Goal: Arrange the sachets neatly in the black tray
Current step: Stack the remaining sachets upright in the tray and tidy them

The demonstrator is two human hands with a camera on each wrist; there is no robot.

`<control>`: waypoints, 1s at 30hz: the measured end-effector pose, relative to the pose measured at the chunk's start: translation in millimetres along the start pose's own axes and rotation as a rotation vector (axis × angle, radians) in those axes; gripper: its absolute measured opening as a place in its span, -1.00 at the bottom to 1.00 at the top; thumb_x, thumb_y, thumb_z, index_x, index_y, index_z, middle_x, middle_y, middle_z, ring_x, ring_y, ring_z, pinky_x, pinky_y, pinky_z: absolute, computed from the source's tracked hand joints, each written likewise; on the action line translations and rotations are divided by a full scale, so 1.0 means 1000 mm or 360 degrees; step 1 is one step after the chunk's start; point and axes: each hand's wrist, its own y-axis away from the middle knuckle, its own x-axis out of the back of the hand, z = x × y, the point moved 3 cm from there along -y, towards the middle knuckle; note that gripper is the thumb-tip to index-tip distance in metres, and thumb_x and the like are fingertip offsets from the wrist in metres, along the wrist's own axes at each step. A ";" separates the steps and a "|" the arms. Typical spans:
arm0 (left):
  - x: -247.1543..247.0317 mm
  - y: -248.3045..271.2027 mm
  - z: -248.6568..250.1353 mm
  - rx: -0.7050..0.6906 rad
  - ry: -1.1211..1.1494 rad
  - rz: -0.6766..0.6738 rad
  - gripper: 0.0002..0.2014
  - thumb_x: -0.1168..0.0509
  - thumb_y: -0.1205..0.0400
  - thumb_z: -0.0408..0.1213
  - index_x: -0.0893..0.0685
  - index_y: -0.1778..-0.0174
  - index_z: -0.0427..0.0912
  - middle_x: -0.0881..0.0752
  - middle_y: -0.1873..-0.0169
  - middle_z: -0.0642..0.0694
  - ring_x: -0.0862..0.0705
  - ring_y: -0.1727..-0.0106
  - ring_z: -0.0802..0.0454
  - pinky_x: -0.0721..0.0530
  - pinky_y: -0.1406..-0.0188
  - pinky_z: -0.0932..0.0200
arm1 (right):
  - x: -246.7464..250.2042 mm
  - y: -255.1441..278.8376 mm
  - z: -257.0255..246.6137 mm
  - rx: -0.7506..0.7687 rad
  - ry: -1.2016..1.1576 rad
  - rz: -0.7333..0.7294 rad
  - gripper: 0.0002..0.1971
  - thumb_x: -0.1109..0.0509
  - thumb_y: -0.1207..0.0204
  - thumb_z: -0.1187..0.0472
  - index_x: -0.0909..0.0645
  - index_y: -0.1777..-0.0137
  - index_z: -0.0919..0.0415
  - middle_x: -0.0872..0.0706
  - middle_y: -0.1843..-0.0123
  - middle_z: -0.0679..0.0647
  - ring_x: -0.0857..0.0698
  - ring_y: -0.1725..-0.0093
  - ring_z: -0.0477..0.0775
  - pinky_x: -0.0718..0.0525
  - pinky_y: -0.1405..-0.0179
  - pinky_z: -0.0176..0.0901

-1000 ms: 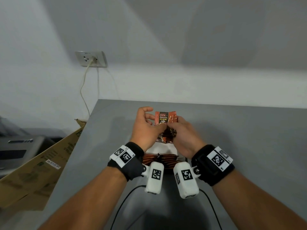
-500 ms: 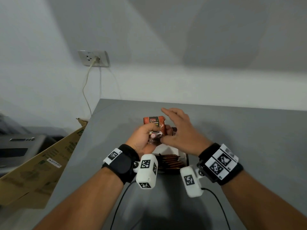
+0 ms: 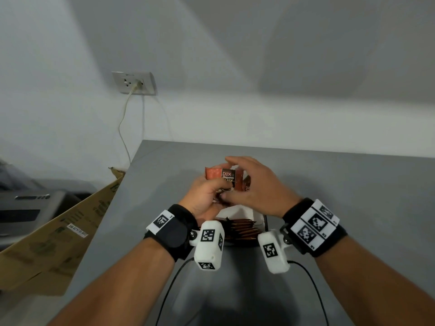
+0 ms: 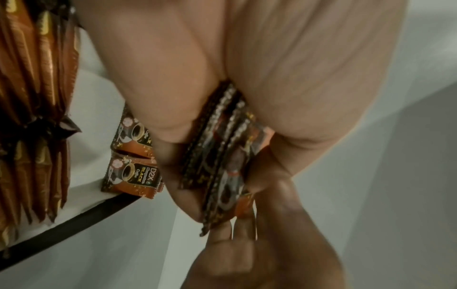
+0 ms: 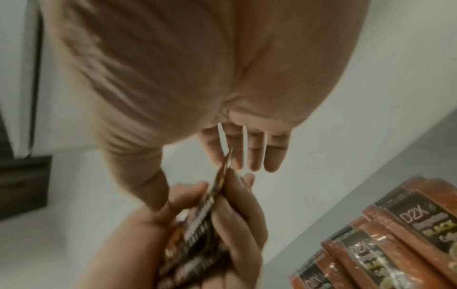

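Note:
My left hand (image 3: 213, 184) grips a stack of orange and brown D2X sachets (image 3: 223, 178) upright above the far end of the tray. In the left wrist view the stack (image 4: 222, 166) sits clamped between its thumb and fingers. My right hand (image 3: 242, 175) lies over the stack with straight fingers (image 5: 254, 152) touching its top edge and the thumb near its lower edge. The tray (image 3: 257, 216) has a white inside and a black rim (image 4: 74, 221). A row of sachets (image 3: 242, 231) stands on edge in its near part. Two sachets (image 4: 133, 176) lie flat near its far rim.
The grey table (image 3: 353, 208) stretches to the right and ends at a left edge (image 3: 113, 208), with a cardboard box (image 3: 58, 231) below it. A wall socket with a cable (image 3: 134, 83) is on the wall. More flat sachets (image 5: 395, 244) show in the right wrist view.
My right hand let go of the sachets, opened flat, and now reaches left over the stack's top. My left hand took the whole stack and turned it slightly left.

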 end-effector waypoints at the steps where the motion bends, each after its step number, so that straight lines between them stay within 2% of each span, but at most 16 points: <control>1: 0.002 0.000 0.002 -0.0029 -0.0025 -0.0004 -0.46 -0.28 -0.48 -0.59 -0.59 -0.41 -0.27 -0.74 -0.19 -0.42 -0.81 0.02 -0.24 -0.81 0.19 -0.05 | 0.006 -0.001 0.001 -0.0050 -0.0070 0.0072 -0.39 -0.59 -0.45 0.01 -0.54 -0.51 -0.08 -0.59 -0.26 -0.23 -0.61 -0.24 -0.19 -0.58 -0.31 -0.23; 3: 0.003 -0.001 0.005 -0.0078 -0.0106 -0.0021 -0.36 -0.35 -0.40 -0.58 -0.56 -0.47 -0.29 -0.73 -0.19 -0.45 -0.79 -0.02 -0.29 -0.81 0.05 -0.16 | 0.013 -0.004 0.003 -0.0105 -0.0111 0.0146 -0.66 -0.52 -0.54 0.12 -0.67 -0.29 -0.16 -0.67 -0.08 -0.27 -0.68 -0.07 -0.26 -0.63 -0.12 -0.32; 5: 0.003 -0.002 0.005 -0.0106 -0.0195 -0.0013 -0.33 -0.40 -0.38 -0.59 -0.55 -0.48 -0.32 -0.74 -0.08 -0.39 -0.79 0.02 -0.23 -0.77 -0.05 -0.19 | 0.015 -0.007 0.004 -0.0107 -0.0087 0.0146 -0.74 -0.51 -0.53 0.21 -0.71 -0.08 -0.22 -0.76 0.06 -0.22 -0.71 0.07 -0.29 -0.61 0.05 -0.44; 6: 0.004 -0.003 0.005 -0.0107 -0.0229 0.0010 -0.34 -0.43 -0.38 -0.57 -0.55 -0.47 -0.31 -0.74 -0.06 -0.36 -0.79 0.03 -0.21 -0.76 -0.05 -0.17 | 0.017 -0.009 0.006 -0.0116 -0.0075 0.0156 -0.76 -0.52 -0.51 0.24 -0.74 -0.01 -0.18 -0.79 0.10 -0.19 -0.73 0.11 -0.28 -0.60 0.08 -0.43; 8: 0.007 -0.003 0.009 -0.0126 -0.0225 0.0077 -0.39 -0.46 -0.40 -0.49 -0.57 -0.43 -0.32 -0.74 -0.06 -0.37 -0.76 0.02 -0.23 -0.79 0.06 -0.10 | 0.026 -0.012 0.011 -0.0159 -0.0107 0.0205 -0.81 -0.53 -0.50 0.28 -0.77 0.05 -0.07 -0.80 0.14 -0.15 -0.75 0.11 -0.21 -0.65 0.07 -0.35; 11: 0.021 -0.003 0.017 -0.0153 -0.0134 0.0283 -0.50 -0.43 -0.41 -0.47 -0.56 -0.29 -0.31 -0.71 0.18 -0.23 -0.71 0.27 -0.08 -0.72 0.33 0.08 | 0.042 -0.013 0.028 -0.0231 -0.0048 0.0269 -0.80 -0.54 -0.50 0.31 -0.71 0.15 -0.06 -0.80 0.16 -0.13 -0.76 0.12 -0.14 -0.69 0.08 -0.30; 14: 0.038 -0.004 0.021 -0.0172 -0.0245 0.0426 -0.71 -0.32 -0.58 -0.56 -0.56 -0.22 -0.31 -0.73 0.28 -0.15 -0.73 0.34 -0.01 -0.74 0.37 0.12 | 0.037 -0.013 0.055 -0.0366 0.0260 0.0156 -0.81 -0.50 -0.52 0.29 -0.67 0.15 -0.06 -0.74 0.15 -0.15 -0.70 0.13 -0.18 -0.51 0.25 -0.48; 16: 0.044 -0.004 0.020 -0.0163 -0.0338 0.0463 -0.74 -0.28 -0.62 -0.56 -0.57 -0.22 -0.31 -0.72 0.27 -0.16 -0.74 0.31 -0.01 -0.77 0.37 0.13 | 0.022 -0.013 0.073 -0.0450 0.0365 0.0060 -0.82 -0.49 -0.53 0.30 -0.67 0.11 -0.05 -0.69 0.15 -0.15 -0.66 0.14 -0.15 -0.44 0.31 -0.49; 19: 0.050 -0.004 0.015 -0.0122 -0.0445 0.0492 -0.71 -0.30 -0.62 -0.54 -0.57 -0.27 -0.35 -0.70 0.22 -0.17 -0.73 0.30 0.02 -0.77 0.33 0.15 | 0.004 -0.013 0.092 -0.0508 0.0363 0.0014 -0.84 -0.48 -0.54 0.31 -0.68 0.11 -0.01 -0.69 0.16 -0.11 -0.68 0.15 -0.12 -0.48 0.33 -0.45; 23: 0.054 -0.004 0.009 -0.0059 -0.0503 0.0507 -0.69 -0.31 -0.64 -0.51 -0.58 -0.31 -0.43 -0.71 0.35 -0.11 -0.69 0.32 0.01 -0.73 0.26 0.13 | -0.009 -0.016 0.107 -0.0535 0.0374 -0.0025 -0.86 -0.46 -0.56 0.33 -0.68 0.09 0.04 -0.74 0.13 -0.03 -0.71 0.18 -0.11 -0.57 0.34 -0.41; 30: 0.052 -0.004 0.009 -0.0055 -0.0540 0.0490 -0.82 -0.29 -0.65 -0.51 -0.62 -0.17 -0.38 -0.73 0.37 -0.09 -0.70 0.34 0.03 -0.69 0.26 0.12 | -0.015 -0.020 0.116 -0.0497 0.0389 0.0018 -0.75 -0.45 -0.52 0.40 -0.63 0.17 -0.03 -0.76 0.16 0.00 -0.75 0.16 0.01 -0.61 0.29 -0.34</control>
